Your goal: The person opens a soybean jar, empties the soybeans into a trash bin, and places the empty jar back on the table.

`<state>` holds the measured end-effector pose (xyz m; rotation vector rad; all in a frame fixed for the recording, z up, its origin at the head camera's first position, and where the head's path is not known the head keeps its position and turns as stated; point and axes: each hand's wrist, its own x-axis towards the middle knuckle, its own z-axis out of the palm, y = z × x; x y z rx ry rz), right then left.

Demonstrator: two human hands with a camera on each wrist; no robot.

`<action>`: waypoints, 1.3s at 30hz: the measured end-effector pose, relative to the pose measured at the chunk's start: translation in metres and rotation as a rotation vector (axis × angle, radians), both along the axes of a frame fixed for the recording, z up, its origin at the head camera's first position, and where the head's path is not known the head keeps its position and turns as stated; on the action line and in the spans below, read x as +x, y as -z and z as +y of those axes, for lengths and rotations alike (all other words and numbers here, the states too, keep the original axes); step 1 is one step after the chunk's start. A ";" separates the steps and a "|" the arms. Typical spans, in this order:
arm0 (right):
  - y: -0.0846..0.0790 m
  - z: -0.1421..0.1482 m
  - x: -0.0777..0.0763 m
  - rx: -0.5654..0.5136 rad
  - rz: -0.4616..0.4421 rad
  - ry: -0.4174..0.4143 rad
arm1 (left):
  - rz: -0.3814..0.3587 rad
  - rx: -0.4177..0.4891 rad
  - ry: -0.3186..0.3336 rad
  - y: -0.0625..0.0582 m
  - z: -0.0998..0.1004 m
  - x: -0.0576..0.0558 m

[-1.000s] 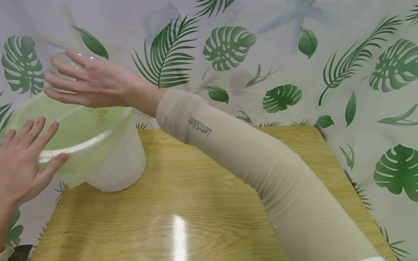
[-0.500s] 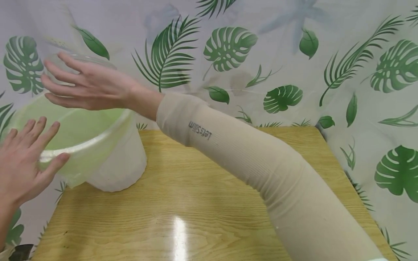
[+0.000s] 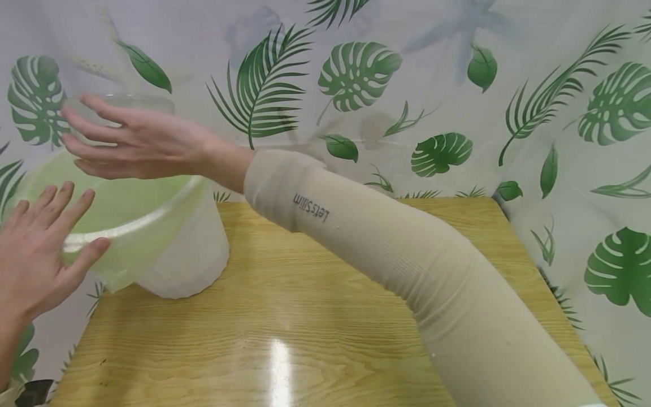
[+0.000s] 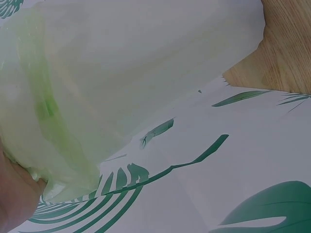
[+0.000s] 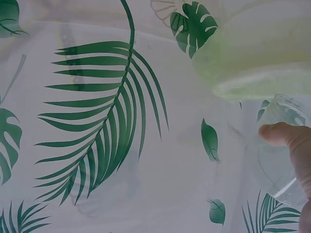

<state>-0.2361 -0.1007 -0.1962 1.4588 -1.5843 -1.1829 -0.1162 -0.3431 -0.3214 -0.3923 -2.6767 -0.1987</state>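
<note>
A white bin stands at the table's left side, lined with a pale green plastic bag folded over its rim. Above the bin's opening my right hand grips a clear round container, mostly hidden behind the fingers. The right wrist view shows the thumb against the see-through wall of this container. My left hand lies at the bin's near left rim, fingers straight and spread. Part of that hand touches the bag's edge in the left wrist view.
The bin rests on a wood-grain table. Behind and around it hangs a white sheet printed with green leaves. My right sleeve reaches across above the table.
Small orange-brown bits seen falling into the bin one second ago no longer show. My right hand and the clear container have come slightly lower and turned; the left hand has stayed put.
</note>
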 end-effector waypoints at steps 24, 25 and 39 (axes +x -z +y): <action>-0.002 0.012 -0.012 -0.249 -0.172 0.048 | -0.004 -0.026 -0.005 -0.004 0.005 -0.002; -0.002 0.012 -0.011 -0.219 -0.170 0.040 | -0.002 -0.026 -0.006 -0.003 0.005 -0.002; 0.013 -0.005 0.001 0.020 0.019 0.052 | 0.006 -0.001 -0.005 -0.001 0.003 0.000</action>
